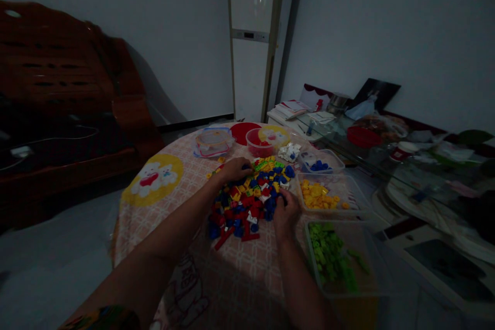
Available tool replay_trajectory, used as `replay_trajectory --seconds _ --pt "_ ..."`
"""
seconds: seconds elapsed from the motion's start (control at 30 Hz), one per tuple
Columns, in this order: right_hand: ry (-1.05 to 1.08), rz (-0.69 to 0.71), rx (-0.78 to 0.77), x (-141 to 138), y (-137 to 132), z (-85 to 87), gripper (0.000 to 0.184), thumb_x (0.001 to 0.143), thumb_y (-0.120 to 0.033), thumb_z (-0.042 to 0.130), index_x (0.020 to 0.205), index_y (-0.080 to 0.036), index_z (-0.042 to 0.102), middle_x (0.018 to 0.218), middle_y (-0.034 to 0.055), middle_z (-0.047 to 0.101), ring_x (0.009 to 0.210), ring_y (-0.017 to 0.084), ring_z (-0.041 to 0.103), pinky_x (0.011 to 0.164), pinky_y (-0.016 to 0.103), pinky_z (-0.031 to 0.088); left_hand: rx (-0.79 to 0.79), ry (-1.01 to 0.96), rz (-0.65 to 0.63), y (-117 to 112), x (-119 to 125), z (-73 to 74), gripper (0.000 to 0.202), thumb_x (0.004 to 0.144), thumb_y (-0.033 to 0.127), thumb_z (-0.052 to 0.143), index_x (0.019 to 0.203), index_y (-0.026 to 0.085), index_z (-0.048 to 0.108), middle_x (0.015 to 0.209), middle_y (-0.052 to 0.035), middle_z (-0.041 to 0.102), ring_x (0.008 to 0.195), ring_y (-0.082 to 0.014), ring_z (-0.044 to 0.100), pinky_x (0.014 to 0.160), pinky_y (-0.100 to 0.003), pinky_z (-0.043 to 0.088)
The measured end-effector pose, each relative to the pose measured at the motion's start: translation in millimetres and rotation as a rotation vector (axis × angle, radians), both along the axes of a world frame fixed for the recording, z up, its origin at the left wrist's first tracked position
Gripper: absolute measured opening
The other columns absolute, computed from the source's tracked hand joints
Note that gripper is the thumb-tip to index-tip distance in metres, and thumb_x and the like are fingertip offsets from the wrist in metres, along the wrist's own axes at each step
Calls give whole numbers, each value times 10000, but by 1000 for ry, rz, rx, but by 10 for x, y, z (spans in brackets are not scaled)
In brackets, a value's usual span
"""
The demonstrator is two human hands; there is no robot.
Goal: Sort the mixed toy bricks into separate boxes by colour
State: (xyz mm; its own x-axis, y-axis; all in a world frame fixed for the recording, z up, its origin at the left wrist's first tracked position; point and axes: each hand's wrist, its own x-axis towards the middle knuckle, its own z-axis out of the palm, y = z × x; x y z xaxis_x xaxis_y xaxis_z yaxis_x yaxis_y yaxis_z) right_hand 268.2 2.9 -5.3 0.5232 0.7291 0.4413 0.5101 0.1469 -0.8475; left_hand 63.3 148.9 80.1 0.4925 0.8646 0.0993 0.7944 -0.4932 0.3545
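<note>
A loose heap of building bricks [247,198] in red, blue, yellow, white and green covers the middle of the round table. At the heap's far left edge is my left hand [234,169], its fingers curled down over the bricks; whatever they hold is hidden. My right hand [286,212] rests against the right side of the heap, beside several blue bricks [270,207]. Its thumb and fingers are bent together, and anything between them is too dark to name.
Along the table's right side stand clear boxes: one with green bricks [332,258], one with yellow bricks [319,196], one with blue bricks [319,165]. White bricks [289,152] lie behind the heap, near a round clear tub [258,142] and lidded containers [212,143]. A cluttered glass table [348,149] is right.
</note>
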Motion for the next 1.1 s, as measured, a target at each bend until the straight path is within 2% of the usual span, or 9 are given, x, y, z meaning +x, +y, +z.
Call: replay_trajectory --seconds 0.1,0.2,0.33,0.47,0.6,0.73,0.9,1.0,1.1 --pt "-7 9 -1 -6 -8 19 342 852 -257 518 1040 -160 787 1071 136 779 1062 282 681 1024 435 495 -10 -48 -119 -196 45 91 286 909 371 600 1075 228 784 1138 -64 773 1034 -233 705 982 -321 512" --pt "6 5 8 -9 -15 27 343 854 -245 503 1029 -161 786 1059 134 782 1051 276 684 1016 427 499 0 -85 -210 -244 183 203 309 936 389 589 1116 226 778 1170 -69 764 1061 -232 701 1019 -330 503" --pt "28 -1 10 -9 -16 20 349 850 -250 506 1041 -161 784 1078 133 780 1054 267 685 1020 416 501 93 -68 -236 -15 560 244 326 962 321 538 1150 172 760 1231 -117 746 1135 -252 689 1064 -368 501" --pt "35 -15 -10 -12 -13 18 357 853 -257 500 1043 -157 785 1066 134 781 1049 267 689 1020 420 502 144 92 -188 290 963 124 359 968 291 524 1230 135 715 1272 -157 729 1166 -260 687 1044 -364 523" --pt "26 -18 2 -10 -15 29 347 849 -262 505 1020 -154 787 1070 143 783 1049 275 689 1022 431 504 94 203 -229 434 1187 32 339 1007 343 499 1159 155 737 1196 -148 757 1114 -243 712 1007 -315 515" --pt "23 -8 13 -8 -26 49 335 841 -261 507 999 -161 785 1058 138 783 1046 270 688 1024 426 506 30 303 -271 469 1290 37 406 1041 381 430 1186 171 746 1291 -155 732 1193 -259 687 1042 -336 492" --pt "81 -45 35 -41 -30 80 376 857 -263 479 1069 -153 769 1071 140 779 1041 265 698 1008 416 516 -25 405 -135 470 1312 71 561 1011 560 448 1340 185 705 1393 -189 672 1232 -345 663 1000 -417 527" --pt "115 -84 50 -59 -25 93 402 861 -277 474 1112 -135 754 1083 152 779 1036 267 706 983 406 526 -19 375 -130 460 1247 92 570 980 573 505 1381 213 693 1436 -176 645 1205 -334 676 965 -382 534" --pt "107 -83 38 -57 -23 97 410 871 -284 474 1143 -141 746 1126 151 775 1076 266 698 1006 406 516 -48 403 -153 424 1162 135 523 954 551 539 1267 199 766 1306 -160 719 1099 -301 710 863 -328 538"
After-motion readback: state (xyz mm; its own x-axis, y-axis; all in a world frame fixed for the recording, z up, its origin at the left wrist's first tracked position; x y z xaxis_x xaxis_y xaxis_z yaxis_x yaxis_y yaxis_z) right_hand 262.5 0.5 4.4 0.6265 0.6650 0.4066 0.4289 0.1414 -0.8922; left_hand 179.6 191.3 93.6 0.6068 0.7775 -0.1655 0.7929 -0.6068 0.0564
